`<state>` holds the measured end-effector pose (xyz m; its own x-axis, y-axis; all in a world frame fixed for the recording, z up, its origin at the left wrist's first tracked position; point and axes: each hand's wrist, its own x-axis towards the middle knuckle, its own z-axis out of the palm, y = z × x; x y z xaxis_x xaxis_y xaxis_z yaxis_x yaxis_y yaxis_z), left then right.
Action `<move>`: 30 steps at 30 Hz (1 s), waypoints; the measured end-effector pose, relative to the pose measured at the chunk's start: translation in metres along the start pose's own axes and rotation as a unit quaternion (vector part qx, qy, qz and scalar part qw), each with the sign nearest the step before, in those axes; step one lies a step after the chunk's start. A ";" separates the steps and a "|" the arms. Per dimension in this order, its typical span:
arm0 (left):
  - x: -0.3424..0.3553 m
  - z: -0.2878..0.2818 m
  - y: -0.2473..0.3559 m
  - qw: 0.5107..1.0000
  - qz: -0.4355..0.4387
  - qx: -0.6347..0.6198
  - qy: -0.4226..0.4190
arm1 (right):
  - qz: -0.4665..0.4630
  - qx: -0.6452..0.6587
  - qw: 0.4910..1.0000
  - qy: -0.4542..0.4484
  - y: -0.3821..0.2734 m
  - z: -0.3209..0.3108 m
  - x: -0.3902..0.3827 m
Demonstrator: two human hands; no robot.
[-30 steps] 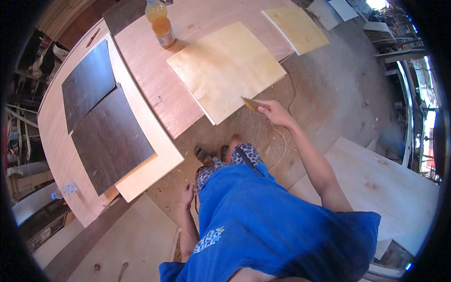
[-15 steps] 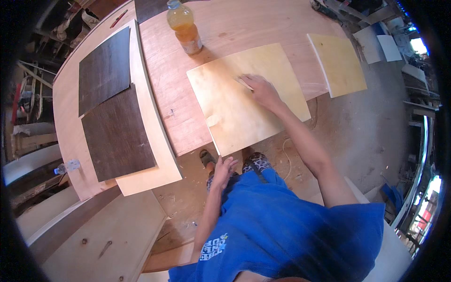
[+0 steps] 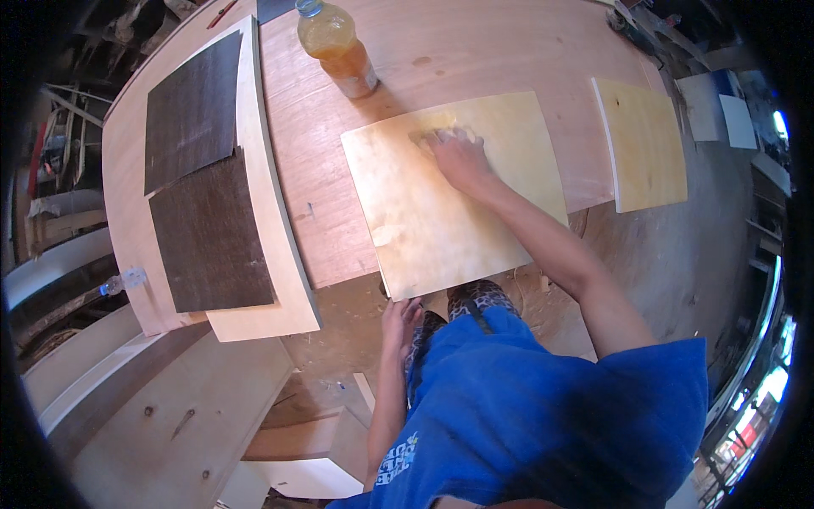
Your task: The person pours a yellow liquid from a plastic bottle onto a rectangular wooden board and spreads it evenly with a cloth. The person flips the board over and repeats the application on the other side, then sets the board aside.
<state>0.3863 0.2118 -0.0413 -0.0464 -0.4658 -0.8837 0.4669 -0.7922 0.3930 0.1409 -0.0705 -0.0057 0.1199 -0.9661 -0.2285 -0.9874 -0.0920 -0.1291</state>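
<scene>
A pale yellow wooden panel (image 3: 475, 229) lies on the workbench, its near edge jutting out over the bench's front. My right hand (image 3: 460, 159) presses down on the upper middle of the panel, fingers bent over something thin that I cannot make out. Around those fingertips the surface looks darker yellow and slightly smeared. At the panel's near left corner, my left hand (image 3: 402, 321) has its fingers closed against the edge. Beyond the panel stands a clear bottle (image 3: 343, 59) with orange liquid and a blue cap.
Two dark brown sheets (image 3: 208, 229) rest on a long pale board (image 3: 292, 301) at the left of the pinkish workbench (image 3: 318, 187). Another yellow panel (image 3: 649, 144) overhangs the bench at the right. A small clear bottle (image 3: 131, 278) lies at the left edge. Wooden boxes (image 3: 170, 424) stand lower left.
My right hand has moved slightly up and left over the panel. My left hand remains at the near corner. The whole view has shifted a little.
</scene>
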 end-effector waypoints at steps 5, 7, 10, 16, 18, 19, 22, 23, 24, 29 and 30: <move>-0.010 0.008 0.006 1.000 0.009 -0.007 0.006 | 0.009 -0.006 0.999 0.045 0.017 0.008 0.027; -0.007 0.006 0.007 1.000 0.003 -0.007 0.002 | 0.010 0.007 0.998 0.063 0.015 0.014 0.025; -0.006 0.002 0.004 1.000 0.002 0.005 -0.006 | 0.000 0.033 0.999 -0.021 0.016 0.014 0.011; 0.002 -0.005 -0.005 0.999 0.024 -0.029 -0.035 | 0.006 0.057 0.985 -0.164 -0.008 -0.007 -0.087; -0.002 -0.004 -0.007 0.998 0.033 -0.024 -0.037 | -0.038 0.037 0.988 -0.142 -0.007 0.027 -0.130; -0.005 0.001 -0.004 0.998 0.041 -0.015 -0.041 | -0.059 0.025 0.990 -0.128 -0.003 0.043 -0.149; 0.003 -0.003 -0.003 0.996 0.059 0.001 -0.066 | -0.070 0.040 0.991 -0.111 -0.022 0.062 -0.215; 0.005 -0.007 -0.003 0.995 0.061 0.007 -0.078 | -0.051 0.038 0.989 -0.137 -0.033 0.054 -0.234; 0.008 -0.009 -0.002 0.995 0.054 0.014 -0.081 | -0.032 0.037 0.985 -0.163 -0.042 0.046 -0.252; 0.018 -0.014 -0.007 0.994 0.057 0.006 -0.094 | 0.047 0.113 0.970 -0.209 -0.033 0.029 -0.314; 0.018 -0.014 -0.006 0.994 0.057 0.003 -0.092 | 0.062 0.192 0.965 -0.168 -0.020 0.027 -0.316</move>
<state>0.3950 0.2142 -0.0632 -0.1543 -0.6164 -0.7722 0.4729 -0.7323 0.4900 0.1253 0.2434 0.0427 0.0939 -0.8257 -0.5563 -0.8930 0.1772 -0.4138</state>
